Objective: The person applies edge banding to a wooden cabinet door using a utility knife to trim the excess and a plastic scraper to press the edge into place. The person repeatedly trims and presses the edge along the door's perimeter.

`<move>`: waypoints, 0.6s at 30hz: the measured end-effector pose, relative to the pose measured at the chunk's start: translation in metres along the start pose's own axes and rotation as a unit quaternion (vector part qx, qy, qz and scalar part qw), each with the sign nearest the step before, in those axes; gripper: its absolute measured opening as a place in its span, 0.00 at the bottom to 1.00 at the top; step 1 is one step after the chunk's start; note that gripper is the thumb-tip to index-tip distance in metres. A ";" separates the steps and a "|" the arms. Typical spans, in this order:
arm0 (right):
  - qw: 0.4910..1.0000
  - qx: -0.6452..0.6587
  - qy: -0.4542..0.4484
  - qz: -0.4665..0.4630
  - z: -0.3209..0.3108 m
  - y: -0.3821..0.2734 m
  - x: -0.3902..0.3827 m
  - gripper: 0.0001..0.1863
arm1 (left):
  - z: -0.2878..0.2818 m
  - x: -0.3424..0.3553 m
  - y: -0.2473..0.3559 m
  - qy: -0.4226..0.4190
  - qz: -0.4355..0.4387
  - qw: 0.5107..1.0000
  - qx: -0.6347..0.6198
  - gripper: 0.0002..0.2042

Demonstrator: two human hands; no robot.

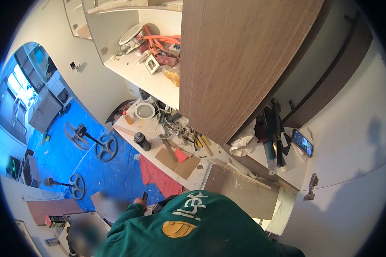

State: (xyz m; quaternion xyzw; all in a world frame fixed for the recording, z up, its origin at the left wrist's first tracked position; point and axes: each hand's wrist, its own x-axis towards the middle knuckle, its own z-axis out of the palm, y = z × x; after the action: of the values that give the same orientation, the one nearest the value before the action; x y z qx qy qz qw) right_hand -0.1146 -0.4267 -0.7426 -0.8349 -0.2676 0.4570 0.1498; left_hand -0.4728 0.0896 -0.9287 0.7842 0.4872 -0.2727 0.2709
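Note:
A green sweatshirt [227, 227] with white lettering and a yellow hard-hat print fills the lower middle. At the end of its left sleeve, my left hand [138, 201] is closed around a small dark object [145, 195], too small to name. Just right of that hand, a dark grey item [161, 205] is partly covered by the sweatshirt. Beyond the hand hangs a red cloth [161, 177] at the front of a cluttered white counter [128, 128]. My right hand does not show.
On the counter stand a dark bottle [142, 141], a round white fitting [145, 111] and cardboard [176, 162]. A large brown panel [244, 64] rises at right, near a phone [302, 142]. Fans with wheel-shaped bases [106, 147] stand on the blue-covered floor [88, 165].

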 end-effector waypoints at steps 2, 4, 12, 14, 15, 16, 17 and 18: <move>1.000 -0.012 -0.013 0.000 -0.003 -0.001 0.003 0.21 | -0.013 0.010 0.038 -0.002 0.019 0.996 -0.087 0.22; 0.999 -0.035 -0.026 0.000 -0.013 -0.001 0.005 0.21 | -0.034 -0.001 0.089 0.042 0.054 0.988 -0.137 0.21; 0.985 -0.080 -0.145 -0.039 -0.068 -0.055 0.000 0.24 | -0.042 0.001 0.127 -0.047 0.036 0.948 -0.312 0.17; 0.979 0.010 -0.193 -0.063 -0.102 -0.081 0.000 0.24 | -0.023 0.017 0.098 -0.026 0.027 0.970 -0.241 0.18; 0.966 0.171 -0.181 -0.070 -0.108 -0.086 0.001 0.27 | -0.013 0.024 0.075 -0.017 0.034 0.981 -0.189 0.19; 0.966 0.190 -0.164 -0.063 -0.114 -0.107 -0.001 0.29 | -0.008 0.028 0.061 -0.007 0.038 0.989 -0.140 0.20; 0.969 0.193 -0.145 -0.060 -0.125 -0.137 -0.002 0.31 | -0.024 -0.002 0.076 -0.028 -0.007 0.985 -0.172 0.21; 0.967 0.215 -0.130 -0.048 -0.124 -0.160 -0.008 0.34 | -0.017 0.000 0.059 0.000 0.005 0.992 -0.124 0.19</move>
State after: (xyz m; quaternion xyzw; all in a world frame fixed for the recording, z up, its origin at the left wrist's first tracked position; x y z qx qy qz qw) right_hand -0.0634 -0.3027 -0.5914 -0.7027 -0.2196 0.6007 0.3118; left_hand -0.4163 0.0792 -0.9075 0.7472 0.5132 -0.2088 0.3669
